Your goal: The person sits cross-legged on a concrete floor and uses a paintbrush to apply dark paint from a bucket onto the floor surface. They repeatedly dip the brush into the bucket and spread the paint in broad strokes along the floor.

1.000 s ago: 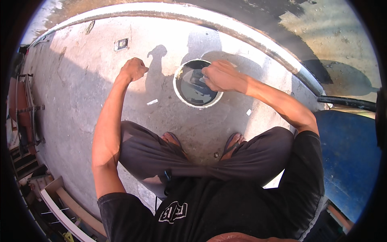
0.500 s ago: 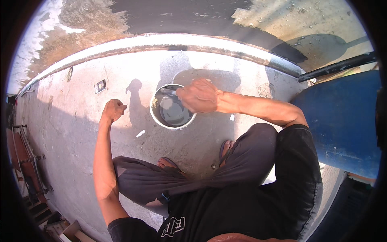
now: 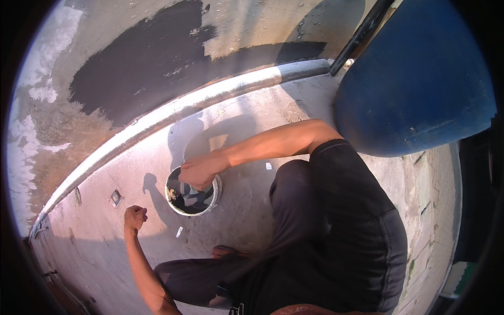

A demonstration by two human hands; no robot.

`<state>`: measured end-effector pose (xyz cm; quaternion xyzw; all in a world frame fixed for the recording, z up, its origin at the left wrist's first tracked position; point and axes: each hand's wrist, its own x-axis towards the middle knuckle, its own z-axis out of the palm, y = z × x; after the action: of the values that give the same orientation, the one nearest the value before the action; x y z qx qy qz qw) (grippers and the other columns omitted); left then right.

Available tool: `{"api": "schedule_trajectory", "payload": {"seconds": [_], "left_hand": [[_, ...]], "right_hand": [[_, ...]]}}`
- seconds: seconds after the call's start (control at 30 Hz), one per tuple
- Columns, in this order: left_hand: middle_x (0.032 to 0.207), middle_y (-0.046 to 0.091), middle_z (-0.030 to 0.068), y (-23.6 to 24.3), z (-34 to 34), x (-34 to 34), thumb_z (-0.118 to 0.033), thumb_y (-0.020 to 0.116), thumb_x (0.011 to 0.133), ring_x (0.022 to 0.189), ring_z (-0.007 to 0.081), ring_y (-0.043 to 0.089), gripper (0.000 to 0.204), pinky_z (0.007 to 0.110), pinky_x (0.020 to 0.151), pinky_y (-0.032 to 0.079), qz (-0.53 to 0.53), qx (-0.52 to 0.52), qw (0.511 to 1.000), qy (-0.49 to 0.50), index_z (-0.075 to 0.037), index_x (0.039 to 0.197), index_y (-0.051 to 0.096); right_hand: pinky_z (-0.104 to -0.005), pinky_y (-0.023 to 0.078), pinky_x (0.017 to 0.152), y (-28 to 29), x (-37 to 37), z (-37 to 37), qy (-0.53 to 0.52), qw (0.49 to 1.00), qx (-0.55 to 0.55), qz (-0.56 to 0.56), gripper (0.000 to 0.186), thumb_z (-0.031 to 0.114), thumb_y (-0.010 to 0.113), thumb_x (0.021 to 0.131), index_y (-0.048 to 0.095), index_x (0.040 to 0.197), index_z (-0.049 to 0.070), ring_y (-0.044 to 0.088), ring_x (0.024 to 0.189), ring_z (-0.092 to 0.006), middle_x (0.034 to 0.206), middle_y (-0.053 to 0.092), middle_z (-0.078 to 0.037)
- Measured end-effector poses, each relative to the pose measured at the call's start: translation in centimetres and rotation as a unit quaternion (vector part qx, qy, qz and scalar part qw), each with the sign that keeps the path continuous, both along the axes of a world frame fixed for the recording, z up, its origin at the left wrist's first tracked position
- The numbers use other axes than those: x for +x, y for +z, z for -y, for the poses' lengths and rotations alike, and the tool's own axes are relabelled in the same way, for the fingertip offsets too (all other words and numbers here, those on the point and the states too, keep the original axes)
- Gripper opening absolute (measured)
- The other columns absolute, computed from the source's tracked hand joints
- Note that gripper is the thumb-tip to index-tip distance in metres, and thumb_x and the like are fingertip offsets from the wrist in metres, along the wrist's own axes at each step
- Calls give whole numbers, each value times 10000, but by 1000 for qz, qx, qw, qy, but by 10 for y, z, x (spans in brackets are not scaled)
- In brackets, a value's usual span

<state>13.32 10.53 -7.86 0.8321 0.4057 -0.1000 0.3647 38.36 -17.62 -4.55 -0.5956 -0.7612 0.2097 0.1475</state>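
Observation:
My right hand (image 3: 198, 170) is closed over the top of a white-rimmed bucket (image 3: 207, 209) holding dark grey liquid, gripping something at the bucket's mouth that its fingers mostly hide. My left hand (image 3: 135, 218) is held off to the lower left of the bucket, its fingers curled; whether anything is inside them is hidden. The bucket stands on pale concrete (image 3: 241, 205), with small pale scraps (image 3: 179, 231) lying near it.
A low white pipe-like edging (image 3: 131, 134) crosses beyond the bucket, below a wall (image 3: 136, 58) with dark grey paint patches. A large blue drum (image 3: 409, 89) stands at the right beside a black pipe (image 3: 352, 42). My bent legs (image 3: 194, 273) are below the bucket.
The view has swung toward the wall and blue drum, shifting the bucket down-left in the picture. My right hand has stayed at the bucket's top; my left hand remains curled beside it.

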Motion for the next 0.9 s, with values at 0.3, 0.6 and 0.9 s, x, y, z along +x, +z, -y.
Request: {"api": "schedule_trajectory", "payload": {"seconds": [0.3,0.6,0.9], "left_hand": [[628,662,98,5,5,-7,-199,644,775,548,137,620,268,286,554,484,-10,-3,1000,-9,57,845,683],[669,665,111,28,14,-4,-234,670,755,607,168,632,296,312,595,497,-18,14,1000,18,49,836,694],[782,703,142,12,7,-8,-251,635,796,707,201,668,359,324,684,518,-74,60,995,-29,59,965,699]], "right_hand": [[-409,512,552,-15,-12,9,9,945,292,144,148,124,608,752,610,651,16,666,646,-324,691,655,-166],[-468,456,559,32,-16,24,-107,987,122,-21,171,102,638,712,565,666,-46,573,567,-393,595,560,-227],[-459,413,527,26,-18,20,-101,985,-21,-137,244,147,651,750,569,644,-56,495,491,-352,537,509,-197]]}}
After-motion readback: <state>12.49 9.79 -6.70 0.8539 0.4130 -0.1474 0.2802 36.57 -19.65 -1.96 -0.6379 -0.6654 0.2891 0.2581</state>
